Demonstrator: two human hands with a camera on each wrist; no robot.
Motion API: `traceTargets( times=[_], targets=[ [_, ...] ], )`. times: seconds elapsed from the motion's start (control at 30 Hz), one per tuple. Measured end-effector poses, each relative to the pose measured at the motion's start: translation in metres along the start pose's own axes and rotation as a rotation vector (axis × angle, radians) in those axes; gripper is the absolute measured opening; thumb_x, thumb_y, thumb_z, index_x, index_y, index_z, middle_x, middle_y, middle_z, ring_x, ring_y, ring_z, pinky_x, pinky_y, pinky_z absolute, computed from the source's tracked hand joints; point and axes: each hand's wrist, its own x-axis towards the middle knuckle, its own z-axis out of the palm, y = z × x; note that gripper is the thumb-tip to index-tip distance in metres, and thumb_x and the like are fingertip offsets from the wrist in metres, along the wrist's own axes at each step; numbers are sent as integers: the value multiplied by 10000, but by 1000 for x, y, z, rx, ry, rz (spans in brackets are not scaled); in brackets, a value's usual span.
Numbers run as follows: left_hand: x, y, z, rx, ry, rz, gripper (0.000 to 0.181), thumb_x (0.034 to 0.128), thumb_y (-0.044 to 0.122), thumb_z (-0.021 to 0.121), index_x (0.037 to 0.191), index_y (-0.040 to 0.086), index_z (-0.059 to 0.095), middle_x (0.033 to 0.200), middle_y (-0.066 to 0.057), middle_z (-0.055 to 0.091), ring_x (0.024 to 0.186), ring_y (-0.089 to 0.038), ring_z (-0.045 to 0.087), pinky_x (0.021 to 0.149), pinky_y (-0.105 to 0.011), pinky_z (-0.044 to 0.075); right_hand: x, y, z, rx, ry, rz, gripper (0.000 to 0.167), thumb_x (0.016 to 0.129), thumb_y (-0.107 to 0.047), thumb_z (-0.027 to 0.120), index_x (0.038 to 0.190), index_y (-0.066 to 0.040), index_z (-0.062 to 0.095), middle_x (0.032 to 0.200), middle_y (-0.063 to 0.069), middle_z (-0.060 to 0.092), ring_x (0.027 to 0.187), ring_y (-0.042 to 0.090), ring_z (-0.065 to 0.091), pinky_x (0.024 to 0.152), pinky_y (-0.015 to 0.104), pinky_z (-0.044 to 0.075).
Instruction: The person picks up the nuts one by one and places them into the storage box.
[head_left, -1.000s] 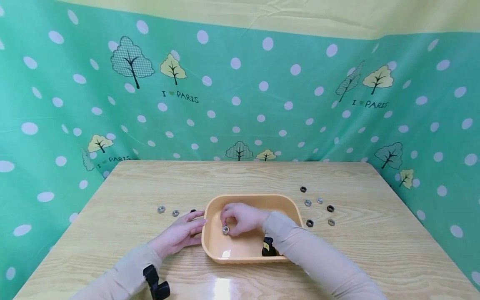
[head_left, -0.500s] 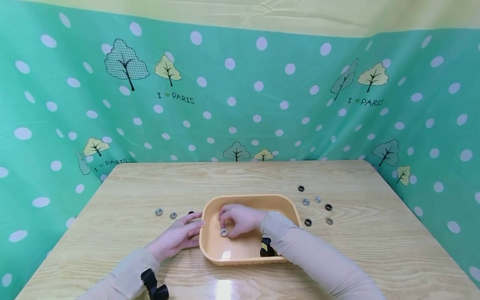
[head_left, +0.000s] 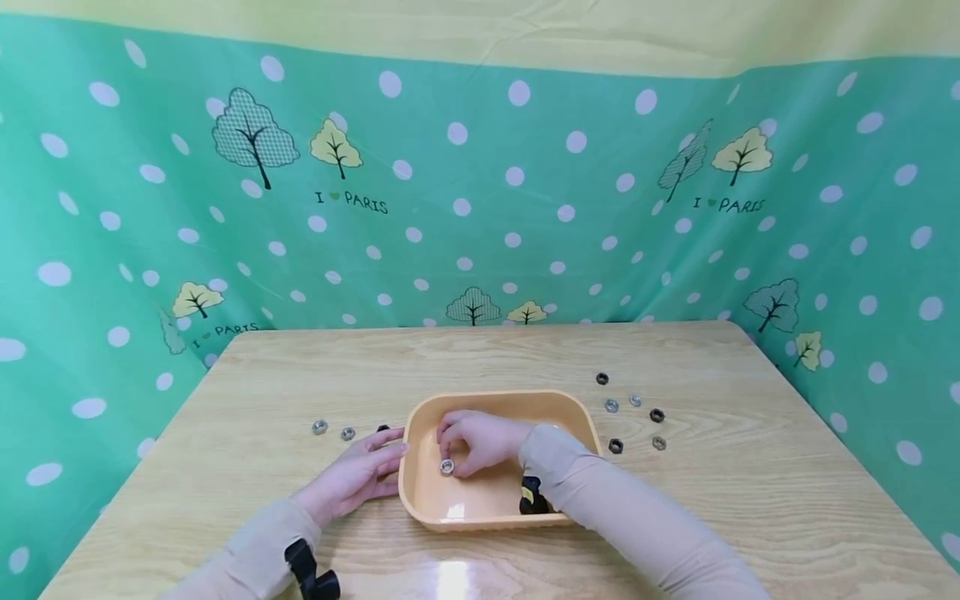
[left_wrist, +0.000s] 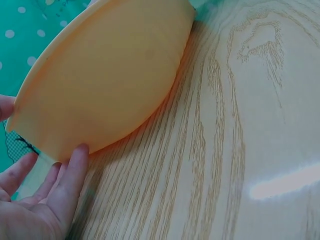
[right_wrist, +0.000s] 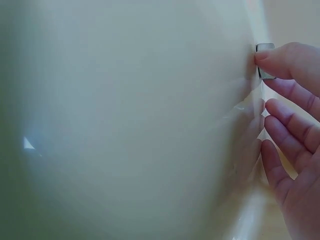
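Note:
A light orange plastic basin (head_left: 501, 518) stands on the wooden table. Inside it, near its left part, my right hand (head_left: 480, 442) reaches down and pinches a silver hex nut (head_left: 447, 467) between thumb and forefinger. In the right wrist view, the nut (right_wrist: 266, 60) is edge-on at the basin floor, and the other fingertips (right_wrist: 270, 150) touch that floor. My left hand (head_left: 356, 477) rests against the basin's outer left side with its fingers fairly straight. In the left wrist view, those fingers (left_wrist: 72, 175) touch the basin's outer wall (left_wrist: 115, 75).
Left of the basin lie two silver nuts, one farther out (head_left: 319, 427), and a dark nut (head_left: 383, 428) partly behind my left hand. Several silver and dark nuts (head_left: 657, 415) lie to the right. A patterned green curtain (head_left: 480, 208) hangs behind the table (head_left: 480, 358).
The head view has shifted slightly. My right hand keeps its pinch on the nut and my left hand stays at the basin's side, both almost still.

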Motion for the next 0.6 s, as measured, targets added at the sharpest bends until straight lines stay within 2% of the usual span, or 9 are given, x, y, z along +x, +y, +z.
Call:
traceTargets(
  times=[0.27, 0.47, 0.6],
  targets=[
    [-1, -7, -1, -2, 17, 0, 749, 958, 253, 538, 1468, -71, 95, 1392, -298, 420, 1128, -207, 588, 955, -453, 509, 1, -4, 2, 4, -44, 59, 133, 749, -143, 758, 862, -135, 688, 1117, 1, 566, 1016, 84, 496, 983, 158, 393],
    [-1, -5, 1, 17, 42, 10, 734, 959, 263, 534, 1465, -73, 124, 1426, -315, 361, 1180, -252, 561, 959, -442, 508, 2, -2, -1, -18, -29, 29, 213, 739, -148, 759, 933, -134, 673, 1123, 14, 564, 1038, 116, 504, 992, 182, 396],
    [1, -4, 2, 11, 45, 12, 719, 960, 261, 529, 1455, -83, 138, 1427, -312, 362, 1170, -237, 563, 970, -454, 499, 1, -2, -4, 0, -47, 60, 244, 739, -171, 770, 960, -150, 666, 1158, 17, 559, 1080, 136, 497, 1022, 215, 383]
  ],
)
